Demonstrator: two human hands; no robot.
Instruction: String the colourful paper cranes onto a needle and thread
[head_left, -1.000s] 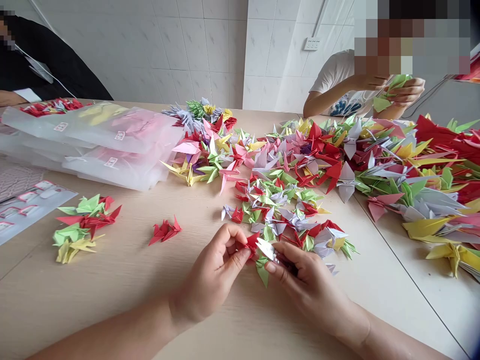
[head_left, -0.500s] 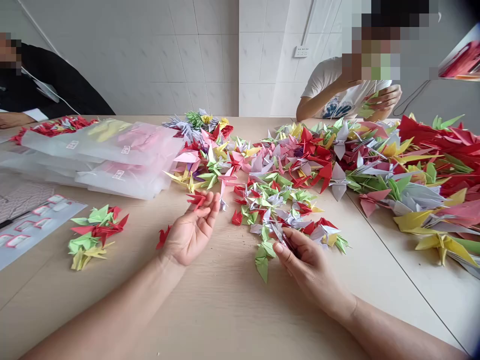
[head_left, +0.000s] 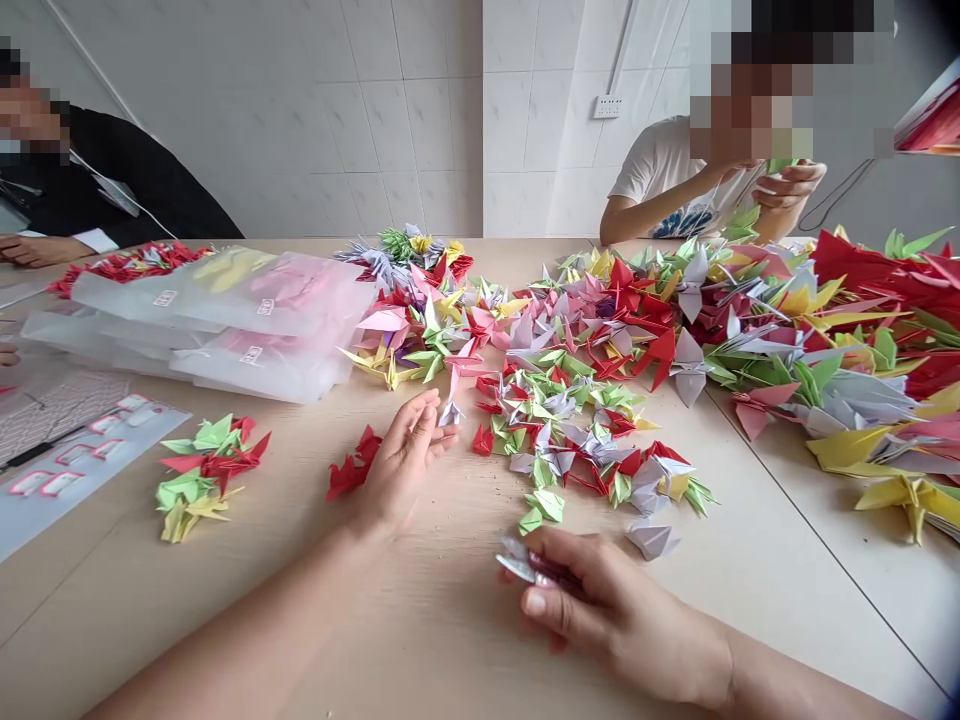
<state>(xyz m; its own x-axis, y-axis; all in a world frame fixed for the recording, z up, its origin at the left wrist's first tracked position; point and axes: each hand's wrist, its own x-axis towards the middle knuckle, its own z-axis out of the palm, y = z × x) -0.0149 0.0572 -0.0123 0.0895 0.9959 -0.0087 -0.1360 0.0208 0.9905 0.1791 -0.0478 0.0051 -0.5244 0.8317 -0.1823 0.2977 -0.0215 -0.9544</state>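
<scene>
Head camera: the right hand (head_left: 607, 615) pinches a small pale lilac folded paper crane (head_left: 519, 558) low over the light wooden desk (head_left: 420, 650), its long axis pointing left, while the left hand (head_left: 401, 465), open with spread fingers, rests just right of two red paper cranes (head_left: 349, 472).

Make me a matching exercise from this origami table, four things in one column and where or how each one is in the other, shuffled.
Column one:
1. left hand
2. right hand
3. plastic bags
4. wall socket

Column two:
A. on the white tiled wall
B. pinching a pale paper crane
C. open, beside small red paper cranes
D. stacked on the left side of the table

Pairs: 1-C, 2-B, 3-D, 4-A.
</scene>
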